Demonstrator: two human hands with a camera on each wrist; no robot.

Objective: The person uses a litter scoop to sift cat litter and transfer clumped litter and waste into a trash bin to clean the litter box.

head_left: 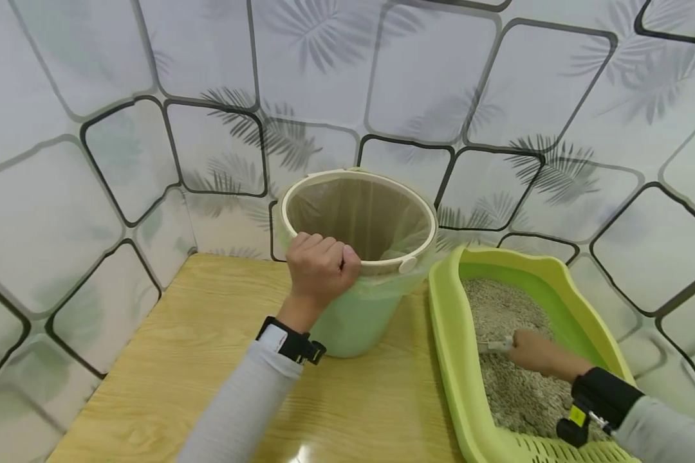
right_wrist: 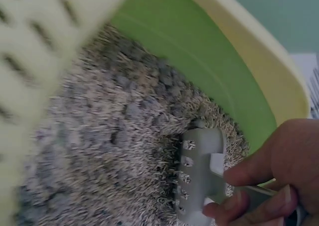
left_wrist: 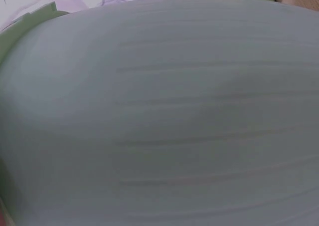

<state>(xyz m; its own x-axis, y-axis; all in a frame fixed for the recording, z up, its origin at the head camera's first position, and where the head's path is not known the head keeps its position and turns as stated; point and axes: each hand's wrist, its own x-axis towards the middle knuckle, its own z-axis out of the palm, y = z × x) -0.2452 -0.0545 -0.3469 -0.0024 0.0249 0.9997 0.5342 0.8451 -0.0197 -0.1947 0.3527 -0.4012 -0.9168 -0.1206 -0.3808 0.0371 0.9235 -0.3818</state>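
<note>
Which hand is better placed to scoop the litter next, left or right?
Right, most likely. The right hand holds the scoop, its slotted head against the litter. The left hand grips the bin rim, outside the tray.

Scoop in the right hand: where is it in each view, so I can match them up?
Head: scoop right of centre, just left of the right hand.
Left wrist: not in it.
Right wrist: lower right, slotted head at the litter.
Shared landmark, head and right wrist: green tray.
</note>
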